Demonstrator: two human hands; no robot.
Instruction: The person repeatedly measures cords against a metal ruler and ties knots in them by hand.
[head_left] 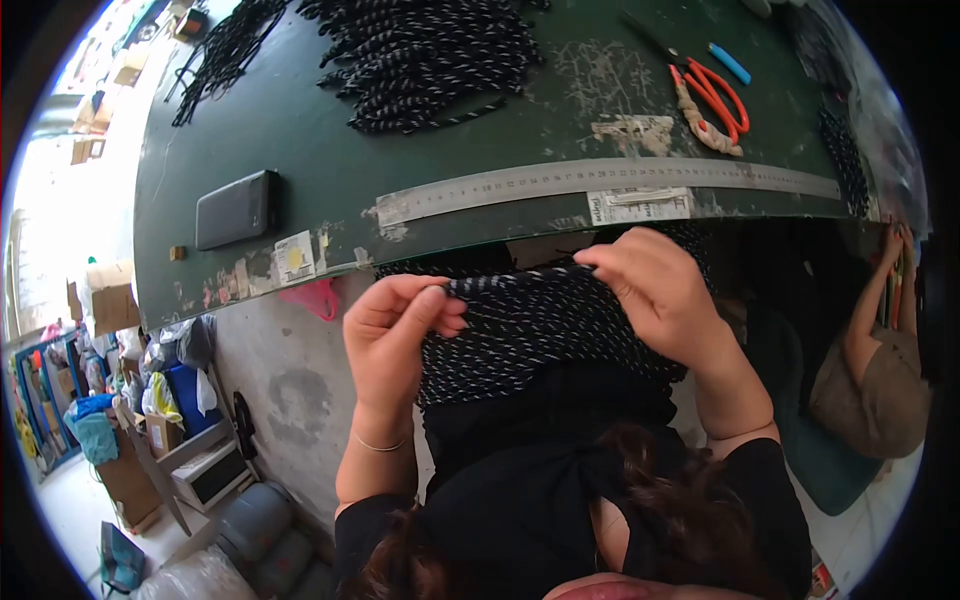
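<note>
A black cord with white flecks [520, 275] is stretched roughly level between my two hands, just below the table's front edge. My left hand [400, 325] pinches its left part between thumb and fingers. At the other end, the fingertips of my right hand [655, 295] are closed on the cord. Many more flecked cords [540, 335] lie side by side across my lap under both hands. Nearest on the table above is a long metal ruler [610, 178], lying along the edge.
The green table [330, 160] bears a pile of flecked cords [430, 60], thin black cords [230, 55], a dark rectangular device [237, 212], orange-handled scissors [715, 100] and a blue lighter-like object [730, 63]. Another person [870, 380] sits at right. Boxes and bags stand at left.
</note>
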